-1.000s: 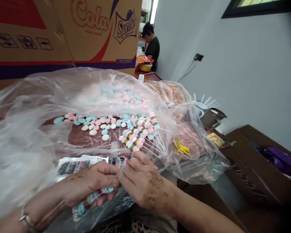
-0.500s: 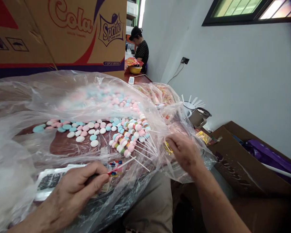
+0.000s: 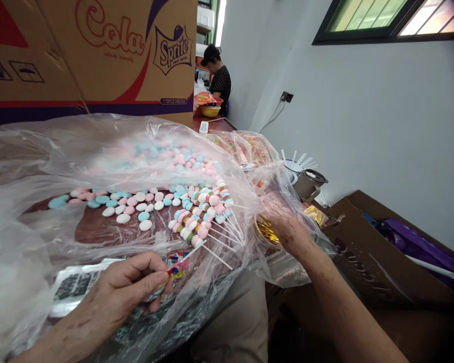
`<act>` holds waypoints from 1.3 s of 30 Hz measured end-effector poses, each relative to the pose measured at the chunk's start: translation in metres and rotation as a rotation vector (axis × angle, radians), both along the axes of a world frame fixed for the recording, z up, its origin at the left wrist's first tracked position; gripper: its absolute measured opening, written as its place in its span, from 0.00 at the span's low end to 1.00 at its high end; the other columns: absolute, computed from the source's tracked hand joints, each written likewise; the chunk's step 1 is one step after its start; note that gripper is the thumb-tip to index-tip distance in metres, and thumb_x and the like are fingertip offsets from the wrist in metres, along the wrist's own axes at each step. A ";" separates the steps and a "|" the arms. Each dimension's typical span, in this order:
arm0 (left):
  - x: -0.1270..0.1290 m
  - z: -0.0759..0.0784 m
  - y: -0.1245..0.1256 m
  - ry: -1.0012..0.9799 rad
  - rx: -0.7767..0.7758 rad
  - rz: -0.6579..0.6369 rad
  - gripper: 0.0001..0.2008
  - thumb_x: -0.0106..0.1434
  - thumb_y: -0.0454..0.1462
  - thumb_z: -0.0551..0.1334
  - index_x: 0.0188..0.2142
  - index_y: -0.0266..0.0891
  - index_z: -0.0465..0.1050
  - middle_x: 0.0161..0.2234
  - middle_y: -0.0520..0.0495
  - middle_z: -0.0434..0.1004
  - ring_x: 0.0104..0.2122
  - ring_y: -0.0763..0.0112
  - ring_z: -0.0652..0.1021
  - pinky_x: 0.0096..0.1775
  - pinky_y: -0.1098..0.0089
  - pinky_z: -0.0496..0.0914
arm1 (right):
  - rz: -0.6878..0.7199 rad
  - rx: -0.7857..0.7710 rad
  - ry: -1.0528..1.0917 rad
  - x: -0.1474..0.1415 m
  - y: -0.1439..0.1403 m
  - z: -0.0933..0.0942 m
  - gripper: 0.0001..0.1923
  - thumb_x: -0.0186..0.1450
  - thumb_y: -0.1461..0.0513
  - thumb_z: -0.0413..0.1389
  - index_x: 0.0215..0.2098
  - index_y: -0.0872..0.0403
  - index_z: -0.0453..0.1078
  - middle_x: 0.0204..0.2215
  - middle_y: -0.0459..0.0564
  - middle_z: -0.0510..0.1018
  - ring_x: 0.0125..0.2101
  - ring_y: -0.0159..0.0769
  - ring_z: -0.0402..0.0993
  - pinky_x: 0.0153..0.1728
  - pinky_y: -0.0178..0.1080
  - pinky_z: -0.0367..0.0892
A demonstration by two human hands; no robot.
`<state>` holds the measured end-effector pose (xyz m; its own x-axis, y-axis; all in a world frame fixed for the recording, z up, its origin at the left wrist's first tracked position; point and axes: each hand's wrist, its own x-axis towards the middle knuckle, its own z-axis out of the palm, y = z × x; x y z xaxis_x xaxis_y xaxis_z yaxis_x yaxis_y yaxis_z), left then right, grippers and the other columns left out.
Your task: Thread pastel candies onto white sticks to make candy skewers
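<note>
My left hand (image 3: 139, 282) is closed in a pinch on a white stick (image 3: 189, 256) that is red near the fingers. A bluish piece shows under those fingers; the rest is hidden. My right hand (image 3: 285, 229) is beside a container of gold twist ties (image 3: 267, 231), its fingers out of sight behind the hand. Between the hands lie several candy skewers (image 3: 191, 224) of pink, white, blue and green pieces, their white sticks pointing right. Loose pastel candies (image 3: 130, 201) spread over the table to the left, partly under a clear plastic sheet (image 3: 60, 138).
A big printed carton (image 3: 117, 75) stands at the back left. White and brown mugs (image 3: 306, 185) are at the right, near an open cardboard box (image 3: 363, 252). Printed sachets (image 3: 73, 287) lie at the front left. A person (image 3: 220, 75) works farther back.
My right hand has shifted right and slightly forward, showing more of the gold twist ties. My left hand keeps hold of the stick and has turned slightly, baring the bluish piece below.
</note>
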<state>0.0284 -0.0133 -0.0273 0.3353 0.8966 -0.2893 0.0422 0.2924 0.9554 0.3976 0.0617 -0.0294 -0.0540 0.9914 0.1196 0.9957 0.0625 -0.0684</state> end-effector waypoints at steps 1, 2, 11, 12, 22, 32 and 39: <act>0.001 0.001 0.000 -0.008 -0.015 0.002 0.16 0.58 0.49 0.70 0.25 0.40 0.76 0.25 0.50 0.79 0.21 0.73 0.73 0.25 0.75 0.66 | 0.005 -0.021 -0.027 0.001 -0.001 0.001 0.21 0.65 0.66 0.55 0.54 0.44 0.77 0.44 0.54 0.82 0.36 0.42 0.79 0.33 0.37 0.65; 0.002 0.002 -0.001 -0.018 -0.030 0.003 0.16 0.58 0.48 0.70 0.25 0.40 0.75 0.25 0.50 0.79 0.20 0.73 0.73 0.25 0.74 0.66 | 0.006 -0.042 -0.054 0.002 -0.002 0.001 0.21 0.67 0.65 0.54 0.55 0.43 0.76 0.43 0.54 0.83 0.35 0.42 0.79 0.32 0.37 0.64; 0.009 0.007 -0.007 -0.138 -0.084 0.073 0.16 0.56 0.46 0.72 0.25 0.37 0.74 0.25 0.49 0.80 0.19 0.76 0.73 0.23 0.77 0.65 | -0.019 0.230 0.018 -0.007 -0.015 0.015 0.16 0.72 0.59 0.49 0.45 0.50 0.79 0.39 0.56 0.81 0.39 0.45 0.77 0.38 0.40 0.67; 0.012 0.008 -0.006 -0.167 -0.085 0.085 0.16 0.55 0.46 0.72 0.25 0.37 0.74 0.24 0.49 0.80 0.19 0.76 0.73 0.22 0.77 0.64 | 0.025 0.345 0.111 -0.018 -0.020 0.017 0.16 0.72 0.59 0.49 0.42 0.52 0.79 0.39 0.57 0.81 0.40 0.45 0.77 0.41 0.41 0.67; 0.036 0.007 -0.004 -0.377 -0.133 0.182 0.17 0.54 0.45 0.73 0.27 0.36 0.71 0.23 0.49 0.79 0.16 0.77 0.73 0.18 0.79 0.65 | 0.476 -0.026 1.147 -0.169 -0.061 -0.010 0.09 0.66 0.64 0.53 0.29 0.52 0.74 0.25 0.44 0.76 0.27 0.32 0.72 0.31 0.34 0.66; 0.039 -0.001 -0.005 -0.348 -0.096 0.410 0.15 0.51 0.43 0.73 0.27 0.37 0.70 0.20 0.54 0.76 0.15 0.77 0.72 0.17 0.79 0.65 | 0.614 0.209 0.841 -0.180 -0.058 -0.017 0.14 0.69 0.69 0.51 0.27 0.53 0.69 0.24 0.45 0.73 0.27 0.32 0.69 0.32 0.34 0.65; 0.033 0.000 0.010 -0.190 -0.099 0.306 0.15 0.49 0.42 0.71 0.21 0.39 0.66 0.14 0.57 0.69 0.14 0.75 0.70 0.16 0.77 0.63 | 0.997 0.688 0.279 -0.171 -0.044 -0.017 0.17 0.76 0.66 0.45 0.38 0.59 0.75 0.32 0.53 0.78 0.37 0.41 0.71 0.40 0.44 0.66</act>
